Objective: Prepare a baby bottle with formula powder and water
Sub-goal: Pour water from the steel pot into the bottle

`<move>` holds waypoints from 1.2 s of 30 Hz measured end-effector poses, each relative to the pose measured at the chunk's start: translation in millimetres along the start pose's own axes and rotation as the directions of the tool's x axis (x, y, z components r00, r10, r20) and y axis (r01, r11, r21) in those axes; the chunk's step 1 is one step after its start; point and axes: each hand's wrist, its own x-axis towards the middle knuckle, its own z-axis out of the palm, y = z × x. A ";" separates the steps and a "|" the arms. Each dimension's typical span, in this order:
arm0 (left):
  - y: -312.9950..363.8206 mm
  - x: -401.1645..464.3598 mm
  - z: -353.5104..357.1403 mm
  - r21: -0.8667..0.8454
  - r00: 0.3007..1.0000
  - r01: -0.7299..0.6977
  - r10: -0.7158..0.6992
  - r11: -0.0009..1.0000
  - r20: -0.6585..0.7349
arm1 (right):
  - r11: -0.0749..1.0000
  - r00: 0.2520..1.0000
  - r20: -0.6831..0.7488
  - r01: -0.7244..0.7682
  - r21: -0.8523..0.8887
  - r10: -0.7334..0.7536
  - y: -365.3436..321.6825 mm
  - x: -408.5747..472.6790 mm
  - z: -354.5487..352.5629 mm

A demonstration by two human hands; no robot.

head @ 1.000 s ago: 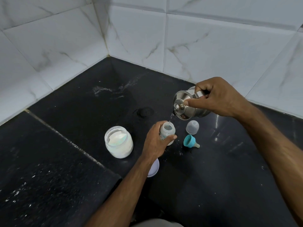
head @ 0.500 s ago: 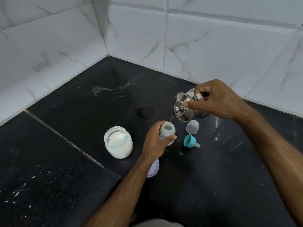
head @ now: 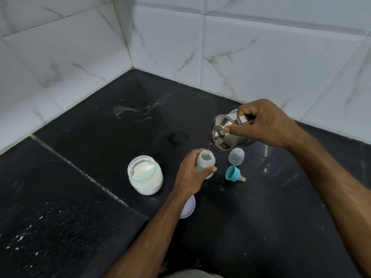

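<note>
Bottle (head: 205, 163) stood uncapped on black tabletop (head: 261, 227), left hand (head: 189, 175) gripping it, fingers curled round body. Small print on bottle, unreadable. Right hand (head: 265, 123) held steel kettle (head: 227, 133) tilted just above bottle, fingers wrapped round handle, forefinger pressing lid; thin water stream fell into bottle mouth. Open powder jar (head: 145, 175) left of bottle. Clear cap (head: 236, 156) and teal nipple ring (head: 232, 173) right of bottle. Pale lid (head: 188, 207) nearer than bottle, under left wrist.
</note>
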 end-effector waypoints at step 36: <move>-1.7 -0.6 -0.5 -0.033 1.000 -0.004 0.004 0.999 0.007 | 0.966 0.994 -0.045 -0.086 0.246 0.100 30.0 -7.4 25.3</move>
